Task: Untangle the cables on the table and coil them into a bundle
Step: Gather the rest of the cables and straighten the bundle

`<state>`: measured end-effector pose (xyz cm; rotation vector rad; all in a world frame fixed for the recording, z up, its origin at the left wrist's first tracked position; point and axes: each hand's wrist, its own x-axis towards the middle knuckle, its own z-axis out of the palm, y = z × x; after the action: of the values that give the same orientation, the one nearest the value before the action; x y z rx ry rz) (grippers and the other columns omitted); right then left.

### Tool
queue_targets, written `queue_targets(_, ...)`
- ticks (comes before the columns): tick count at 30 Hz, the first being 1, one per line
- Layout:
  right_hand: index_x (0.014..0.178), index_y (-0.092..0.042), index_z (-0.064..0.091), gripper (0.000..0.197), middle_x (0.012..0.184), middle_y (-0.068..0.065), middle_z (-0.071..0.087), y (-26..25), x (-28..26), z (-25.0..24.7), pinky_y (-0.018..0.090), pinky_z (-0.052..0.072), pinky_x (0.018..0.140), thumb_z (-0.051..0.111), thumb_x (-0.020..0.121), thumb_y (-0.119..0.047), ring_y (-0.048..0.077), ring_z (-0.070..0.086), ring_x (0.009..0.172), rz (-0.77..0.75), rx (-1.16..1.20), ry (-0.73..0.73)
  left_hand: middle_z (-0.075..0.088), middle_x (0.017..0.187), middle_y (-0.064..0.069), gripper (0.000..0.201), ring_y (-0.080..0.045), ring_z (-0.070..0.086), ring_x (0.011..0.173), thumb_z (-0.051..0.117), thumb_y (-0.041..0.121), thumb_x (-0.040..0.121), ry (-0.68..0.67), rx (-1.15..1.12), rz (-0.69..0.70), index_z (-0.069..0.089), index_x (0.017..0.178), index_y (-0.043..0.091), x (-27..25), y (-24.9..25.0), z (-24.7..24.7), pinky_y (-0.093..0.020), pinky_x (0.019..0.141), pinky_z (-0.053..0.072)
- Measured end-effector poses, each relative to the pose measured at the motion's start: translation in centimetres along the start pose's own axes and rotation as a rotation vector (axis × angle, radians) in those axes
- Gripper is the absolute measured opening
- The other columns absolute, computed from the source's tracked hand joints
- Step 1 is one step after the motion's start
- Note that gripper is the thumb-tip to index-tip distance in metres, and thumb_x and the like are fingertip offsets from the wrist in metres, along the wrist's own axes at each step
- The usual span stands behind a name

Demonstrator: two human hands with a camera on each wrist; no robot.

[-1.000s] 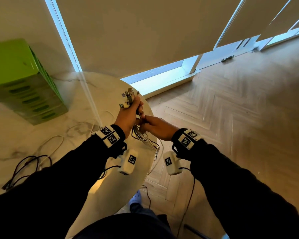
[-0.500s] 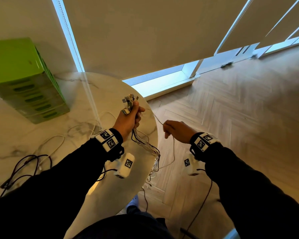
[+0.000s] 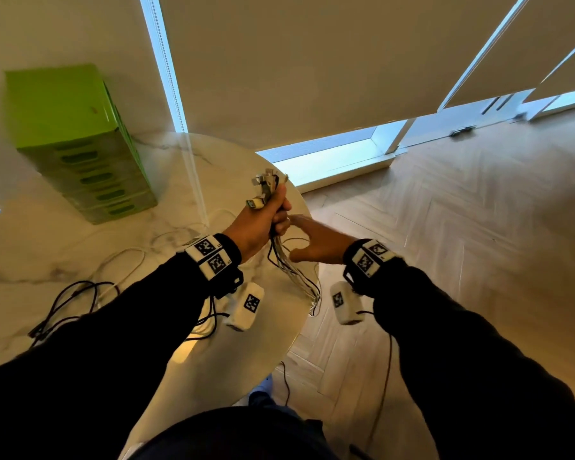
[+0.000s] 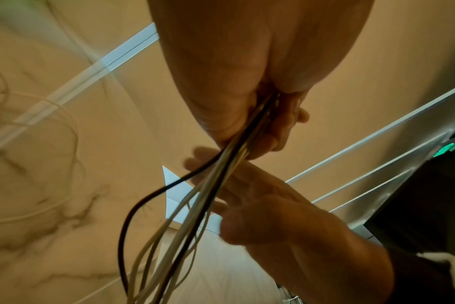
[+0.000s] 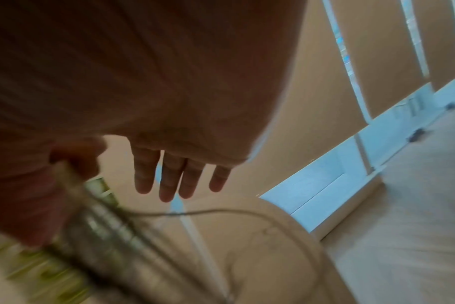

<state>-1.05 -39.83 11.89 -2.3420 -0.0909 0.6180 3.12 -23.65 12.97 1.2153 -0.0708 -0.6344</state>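
My left hand point(image 3: 266, 220) is raised over the table's right edge and grips a bunch of white and black cables point(image 3: 292, 267). Their metal plugs point(image 3: 264, 187) stick up out of the fist, and the strands point(image 4: 185, 216) hang down below it past the rim. My right hand point(image 3: 312, 242) lies just right of the fist with straight fingers point(image 5: 169, 176), its fingertips close beside the left knuckles, holding nothing. One thin white cable point(image 5: 221, 211) loops under it. More loose cables lie on the marble table point(image 3: 80, 227): black ones point(image 3: 67, 303) at the left, white ones point(image 3: 127, 263) mid-table.
A green stack of drawers point(image 3: 80, 144) stands at the back left of the table. Window blinds point(image 3: 312, 61) hang behind it. Wooden floor point(image 3: 462, 244) lies to the right. Wires run from the wrist units down past the table's front edge.
My right hand, which was out to the right pulling a thin white strand, has come back to the left fist and its fingers have straightened. The left hand still grips the bunch.
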Motion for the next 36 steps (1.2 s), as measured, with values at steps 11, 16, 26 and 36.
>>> queue_targets(11, 0.069, -0.015, 0.057, 0.04, 0.072, 0.008, 0.063, 4.3, 0.5, 3.3, 0.029, 0.045, 0.063, 0.064, 0.092, -0.047, 0.023, 0.06, 0.068, 0.264, -0.175, -0.143, 0.032, 0.057, 0.003, 0.036, -0.018, 0.038, 0.061, 0.049, 0.033, 0.104, -0.209, -0.005, -0.139, 0.048, 0.074, 0.014, -1.9, 3.2, -0.6, -0.036, 0.083, 0.044)
queue_targets(16, 0.091, -0.021, 0.06, 0.024, 0.093, 0.004, 0.072, 7.6, -1.4, 1.5, 0.036, 0.046, 0.078, 0.054, 0.091, -0.043, 0.032, 0.068, 0.093, 0.418, -0.637, 0.443, 0.037, 0.061, 0.007, 0.027, -0.013, 0.042, 0.065, 0.046, 0.035, 0.106, -0.148, 0.098, 0.01, 0.046, 0.083, 0.02, -0.8, 3.4, 0.1, -0.038, 0.085, 0.039)
queue_targets(26, 0.109, -0.009, 0.059, 0.024, 0.096, -0.001, 0.063, -0.7, -2.2, 1.3, 0.038, 0.047, 0.088, 0.042, 0.105, -0.025, 0.021, 0.062, 0.092, 0.164, 0.435, 0.415, 0.058, 0.094, 0.009, 0.034, 0.007, 0.054, 0.082, 0.044, 0.045, 0.105, -0.388, 0.728, -0.009, 0.058, 0.117, 0.018, 1.3, 3.9, 6.3, -0.028, 0.087, 0.045)
queue_targets(36, 0.059, -0.02, 0.04, 0.039, 0.06, -0.001, 0.023, 1.5, -11.3, -5.5, 0.037, 0.05, 0.085, 0.048, 0.097, -0.018, 0.017, 0.03, 0.055, 0.127, 1.284, 0.461, 0.045, 0.152, 0.012, 0.047, -0.006, 0.036, 0.139, 0.08, 0.043, 0.082, -0.892, 0.901, -0.209, 0.061, 0.124, 0.035, 3.2, -7.2, 8.8, -0.032, 0.115, 0.029)
